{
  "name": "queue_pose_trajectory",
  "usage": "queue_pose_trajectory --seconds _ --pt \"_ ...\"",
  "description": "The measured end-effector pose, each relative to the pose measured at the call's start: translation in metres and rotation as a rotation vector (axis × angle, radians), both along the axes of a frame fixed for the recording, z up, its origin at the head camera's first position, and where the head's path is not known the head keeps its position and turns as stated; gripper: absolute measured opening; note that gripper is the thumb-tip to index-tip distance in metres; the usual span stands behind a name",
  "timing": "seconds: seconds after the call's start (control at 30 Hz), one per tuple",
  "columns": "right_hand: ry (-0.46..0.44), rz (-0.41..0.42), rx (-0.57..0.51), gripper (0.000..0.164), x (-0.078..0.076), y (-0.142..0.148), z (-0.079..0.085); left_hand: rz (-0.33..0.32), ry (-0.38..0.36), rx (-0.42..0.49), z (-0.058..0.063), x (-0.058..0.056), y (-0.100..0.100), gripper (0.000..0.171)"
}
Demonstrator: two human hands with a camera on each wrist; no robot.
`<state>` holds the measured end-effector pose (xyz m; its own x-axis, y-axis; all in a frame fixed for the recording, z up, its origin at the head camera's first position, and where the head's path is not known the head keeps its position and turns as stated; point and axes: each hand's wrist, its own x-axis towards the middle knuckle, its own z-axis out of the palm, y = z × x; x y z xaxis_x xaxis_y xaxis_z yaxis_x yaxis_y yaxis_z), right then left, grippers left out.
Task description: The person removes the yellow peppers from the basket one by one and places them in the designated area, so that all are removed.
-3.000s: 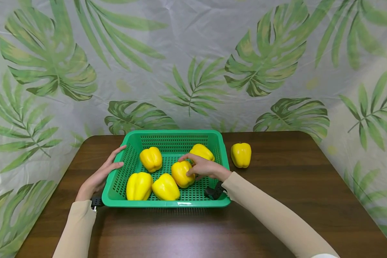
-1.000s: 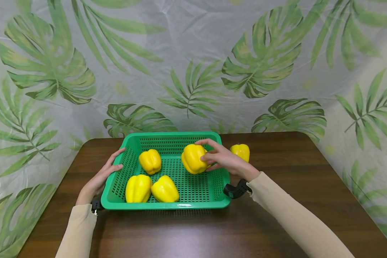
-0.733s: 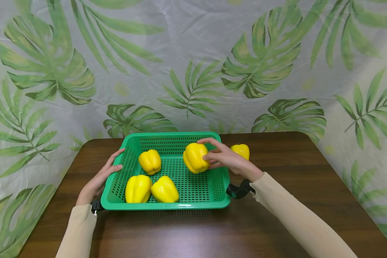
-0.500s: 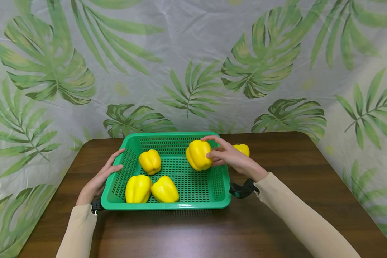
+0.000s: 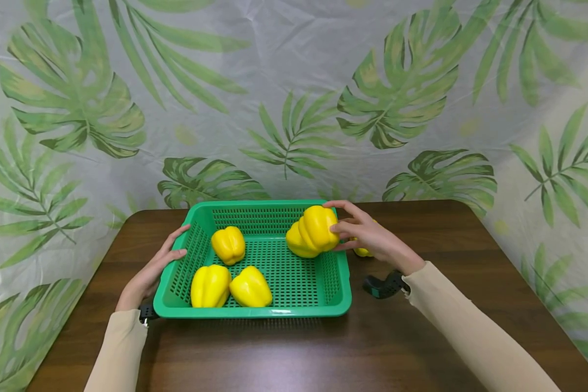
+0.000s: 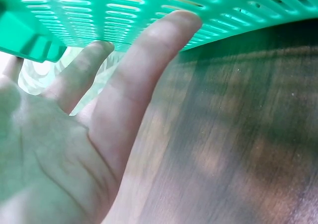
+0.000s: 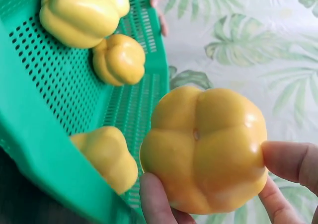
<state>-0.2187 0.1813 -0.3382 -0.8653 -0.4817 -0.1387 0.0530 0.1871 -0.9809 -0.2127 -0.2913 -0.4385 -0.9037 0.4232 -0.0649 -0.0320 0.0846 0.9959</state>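
Note:
My right hand (image 5: 372,235) grips a yellow bell pepper (image 5: 321,227) above the right side of the green plastic basket (image 5: 252,312). In the right wrist view, fingertips and thumb pinch this bell pepper (image 7: 208,149) from opposite sides, its lobed end facing the camera. Partly behind it, another yellow pepper (image 5: 298,244) lies in the basket's back right. Three more peppers sit toward the left: one at the back (image 5: 228,245), two at the front (image 5: 210,287). My left hand (image 5: 153,267) touches the basket's left side, fairly straight fingers against the outer wall.
One more yellow pepper (image 5: 363,252) lies on the brown wooden table (image 5: 446,261) right of the basket, mostly hidden by my right hand. A leaf-patterned cloth (image 5: 294,109) hangs behind the table.
My right hand has lifted the pepper from the basket's middle and carried it up and to the right. The back-right pepper shows again behind it. My left hand stays put.

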Motion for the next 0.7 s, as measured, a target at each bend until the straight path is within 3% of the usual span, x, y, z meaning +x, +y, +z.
queue_pose_trajectory --seconds 0.7 --pt "0.046 -0.123 -0.03 0.053 0.002 0.045 -0.003 -0.007 -0.002 0.02 -0.002 -0.001 -0.001 0.059"
